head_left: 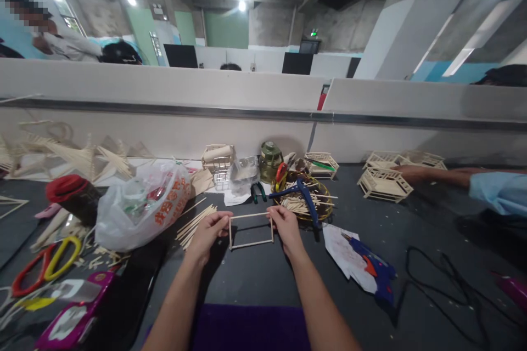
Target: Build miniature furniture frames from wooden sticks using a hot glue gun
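A rectangular frame of thin wooden sticks is held up over the dark table between my two hands. My left hand pinches its upper left corner, and my right hand grips the upper right corner. Just left of my left hand lies a spread of loose wooden sticks. Beyond my right hand a round basket holds more sticks, with a blue tool lying across it. A blue glue gun rests on white paper to the right.
On the left are a plastic bag, red-and-yellow scissors and a magenta box. Small stick-built models stand at the right, where another person's hand reaches in. A black cord curls over the table.
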A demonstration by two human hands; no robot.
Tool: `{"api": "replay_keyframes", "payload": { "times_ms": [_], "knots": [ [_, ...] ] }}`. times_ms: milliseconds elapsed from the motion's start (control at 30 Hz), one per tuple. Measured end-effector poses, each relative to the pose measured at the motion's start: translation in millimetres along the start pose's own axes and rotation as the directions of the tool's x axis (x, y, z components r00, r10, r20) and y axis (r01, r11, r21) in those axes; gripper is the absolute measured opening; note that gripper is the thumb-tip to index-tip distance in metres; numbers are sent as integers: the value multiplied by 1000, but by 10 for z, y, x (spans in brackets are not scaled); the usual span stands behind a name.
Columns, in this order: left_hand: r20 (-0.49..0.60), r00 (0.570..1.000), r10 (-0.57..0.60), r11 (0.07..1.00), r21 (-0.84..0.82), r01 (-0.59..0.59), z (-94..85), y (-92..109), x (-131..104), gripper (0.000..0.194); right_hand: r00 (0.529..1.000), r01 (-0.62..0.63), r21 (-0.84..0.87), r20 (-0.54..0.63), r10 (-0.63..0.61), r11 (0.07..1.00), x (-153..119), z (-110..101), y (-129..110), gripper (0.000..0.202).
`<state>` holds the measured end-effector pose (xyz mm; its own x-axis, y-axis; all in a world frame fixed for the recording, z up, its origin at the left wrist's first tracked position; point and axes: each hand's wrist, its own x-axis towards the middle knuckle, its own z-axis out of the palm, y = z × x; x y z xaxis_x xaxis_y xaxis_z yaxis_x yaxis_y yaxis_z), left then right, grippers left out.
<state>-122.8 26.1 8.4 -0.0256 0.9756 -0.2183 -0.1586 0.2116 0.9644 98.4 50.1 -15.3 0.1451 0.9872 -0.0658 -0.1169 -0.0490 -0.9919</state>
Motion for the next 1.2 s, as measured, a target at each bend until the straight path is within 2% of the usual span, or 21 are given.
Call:
{"api": "replay_keyframes", "payload": {
  "times_ms": [100, 300, 567, 733, 1000, 1200],
  "knots": [
    [-4, 1000, 2, 1000, 7, -2, 31, 2, -7, 43, 1000, 13, -29, 2, -13, 1000, -20, 15, 4, 40],
    [-6, 999, -34, 996, -83, 33, 61, -52, -21, 44, 1000, 11, -55, 9, -11, 998, -45, -31, 35, 41],
    [-29, 995, -90, 987, -135, 86, 86, -160, -2, 40, 1000, -9, -37, -6, 9, 999, -51, -58, 8, 40],
    [-36, 999, -39, 994, -106, 35, 101, -97, -9, 40, 999, 9, -36, 33, -8, 999, -105, -49, -37, 43],
    [12, 999, 32, 998, -50, -32, 74, 1, -116, 42, 997, 71, 4, 1, -71, 997, -133, -56, -45, 38],
    [3, 996, 88, 993, -79, -88, 125, -1, -87, 40, 993, 117, 11, 1, -117, 993, -129, -100, -75, 34]
  ]
}}
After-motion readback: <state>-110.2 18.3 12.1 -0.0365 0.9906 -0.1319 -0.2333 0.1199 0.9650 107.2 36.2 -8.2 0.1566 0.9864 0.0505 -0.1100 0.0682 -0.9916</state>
